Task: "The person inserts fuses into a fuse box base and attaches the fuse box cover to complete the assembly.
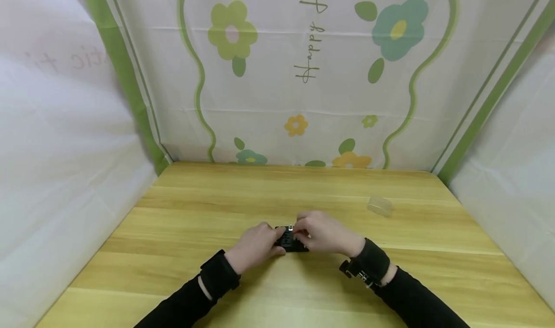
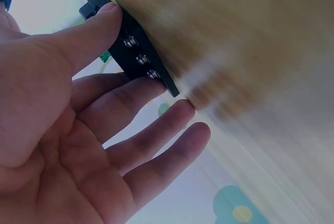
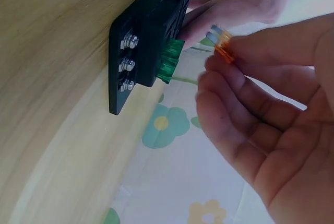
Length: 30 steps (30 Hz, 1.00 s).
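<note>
A black fuse block (image 1: 286, 241) sits on the table in front of the person, with a row of metal screw terminals (image 3: 126, 65) along one edge. Green blade fuses (image 3: 169, 61) stand up side by side in its slots. The left hand (image 1: 257, 246) grips the block, its thumb (image 2: 107, 25) across the top and fingers at the opposite edge; the two outer fingers extend past it. Just off the block, the right hand (image 1: 325, 234) pinches an orange blade fuse (image 3: 225, 46) between thumb and index finger, its metal prongs pointing away from the fingertips toward the block.
A small clear plastic piece (image 1: 379, 206) lies on the wooden table (image 1: 186, 222), beyond the right hand and to its right. White fabric walls with printed flowers (image 1: 232, 34) stand at the back and both sides. Black bands with camera mounts (image 1: 368, 263) wrap the wrists.
</note>
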{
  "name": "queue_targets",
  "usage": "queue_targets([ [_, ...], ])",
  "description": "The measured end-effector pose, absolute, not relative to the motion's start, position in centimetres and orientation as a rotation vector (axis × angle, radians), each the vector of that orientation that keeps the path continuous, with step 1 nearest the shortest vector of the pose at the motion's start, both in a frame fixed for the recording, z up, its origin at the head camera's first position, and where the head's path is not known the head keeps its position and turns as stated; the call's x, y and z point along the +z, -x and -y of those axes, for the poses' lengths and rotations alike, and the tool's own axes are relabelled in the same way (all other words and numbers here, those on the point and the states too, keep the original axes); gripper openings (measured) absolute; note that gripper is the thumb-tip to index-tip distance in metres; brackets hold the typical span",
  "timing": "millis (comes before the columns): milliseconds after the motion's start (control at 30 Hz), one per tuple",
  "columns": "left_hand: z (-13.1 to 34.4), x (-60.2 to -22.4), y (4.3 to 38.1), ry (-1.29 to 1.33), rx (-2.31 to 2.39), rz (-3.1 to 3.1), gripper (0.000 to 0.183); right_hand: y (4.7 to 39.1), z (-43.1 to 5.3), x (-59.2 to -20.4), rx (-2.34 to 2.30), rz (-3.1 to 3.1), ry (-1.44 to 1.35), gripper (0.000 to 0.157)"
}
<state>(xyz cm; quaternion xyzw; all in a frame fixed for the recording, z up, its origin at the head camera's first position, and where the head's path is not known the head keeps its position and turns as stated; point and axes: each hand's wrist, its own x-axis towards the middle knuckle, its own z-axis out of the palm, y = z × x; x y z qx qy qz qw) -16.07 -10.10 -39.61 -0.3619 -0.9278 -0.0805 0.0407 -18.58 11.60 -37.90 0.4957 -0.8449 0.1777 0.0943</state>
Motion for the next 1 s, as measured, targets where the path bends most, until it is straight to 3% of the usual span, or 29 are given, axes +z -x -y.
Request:
queue_targets([
  [1000, 10.13, -39.53, 16.02, 1.112, -0.257, 2.856, 0.028, 18.31, -11.36, -38.20, 0.366, 2.561, -1.573, 0.016],
])
